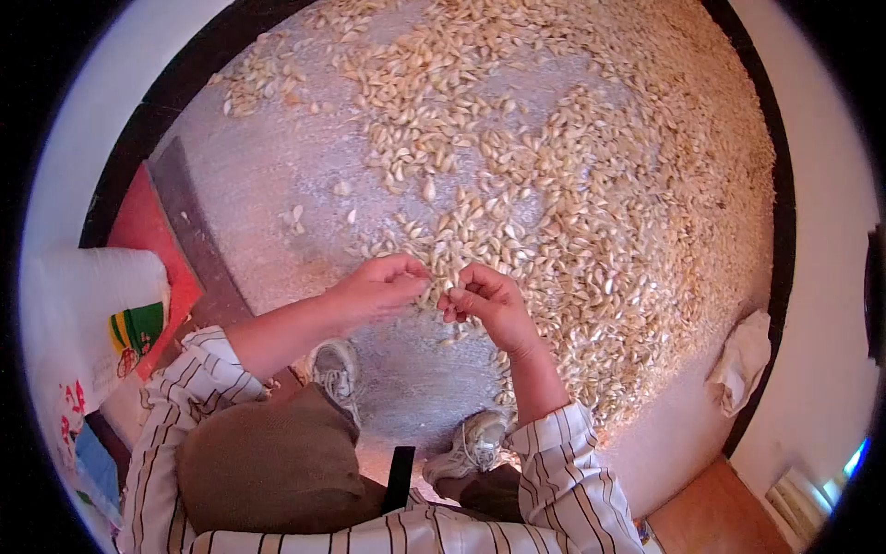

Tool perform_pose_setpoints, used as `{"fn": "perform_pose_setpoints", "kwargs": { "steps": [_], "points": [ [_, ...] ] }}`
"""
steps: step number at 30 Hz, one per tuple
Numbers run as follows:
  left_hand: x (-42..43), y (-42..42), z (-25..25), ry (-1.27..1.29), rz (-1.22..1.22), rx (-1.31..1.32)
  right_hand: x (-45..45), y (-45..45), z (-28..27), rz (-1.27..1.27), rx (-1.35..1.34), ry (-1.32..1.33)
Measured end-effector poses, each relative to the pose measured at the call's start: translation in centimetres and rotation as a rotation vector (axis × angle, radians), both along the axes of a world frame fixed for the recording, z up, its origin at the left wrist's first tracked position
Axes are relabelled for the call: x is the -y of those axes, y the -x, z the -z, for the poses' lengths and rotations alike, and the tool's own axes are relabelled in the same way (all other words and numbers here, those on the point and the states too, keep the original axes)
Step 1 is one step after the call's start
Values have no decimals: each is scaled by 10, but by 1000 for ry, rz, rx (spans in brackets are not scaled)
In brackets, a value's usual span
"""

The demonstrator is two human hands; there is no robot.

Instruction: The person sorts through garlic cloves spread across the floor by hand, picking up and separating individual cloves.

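Garlic cloves [609, 254] lie thickly spread over the grey floor in front of me. My right hand [491, 303] is closed in a pinch, with a pale garlic clove [448, 287] at its fingertips. Just to the left, my left hand [383, 288] has its thumb and fingers curled together. What its fingertips hold, if anything, is too small to make out. A small gap parts the two hands, and both are low over the near edge of the cloves.
My shoes [334, 371] rest on the floor below my hands. A white sack [101, 291] stands at the left by a red surface [164, 231]. A crumpled pale cloth [741, 363] lies near the right wall, above a wooden-brown panel [715, 517].
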State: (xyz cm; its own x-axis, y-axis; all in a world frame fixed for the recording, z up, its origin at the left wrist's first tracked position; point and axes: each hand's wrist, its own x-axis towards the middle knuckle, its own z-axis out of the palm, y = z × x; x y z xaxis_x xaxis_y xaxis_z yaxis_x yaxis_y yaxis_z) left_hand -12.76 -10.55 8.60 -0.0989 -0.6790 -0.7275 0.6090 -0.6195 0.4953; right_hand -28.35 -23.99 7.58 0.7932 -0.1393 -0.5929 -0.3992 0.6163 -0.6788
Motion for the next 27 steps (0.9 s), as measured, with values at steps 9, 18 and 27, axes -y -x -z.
{"fn": "perform_pose_setpoints", "kwargs": {
  "steps": [9, 18, 27],
  "points": [
    [-2, 3, 9, 162, -68, 299, -23, -24, -3, -172, -9, 198],
    [0, -6, 13, 0, -110, 108, -46, -32, 11, 73, 13, 201],
    [8, -8, 3, -127, -168, 220, -42, -32, 4, 168, 103, 108]
  ]
}}
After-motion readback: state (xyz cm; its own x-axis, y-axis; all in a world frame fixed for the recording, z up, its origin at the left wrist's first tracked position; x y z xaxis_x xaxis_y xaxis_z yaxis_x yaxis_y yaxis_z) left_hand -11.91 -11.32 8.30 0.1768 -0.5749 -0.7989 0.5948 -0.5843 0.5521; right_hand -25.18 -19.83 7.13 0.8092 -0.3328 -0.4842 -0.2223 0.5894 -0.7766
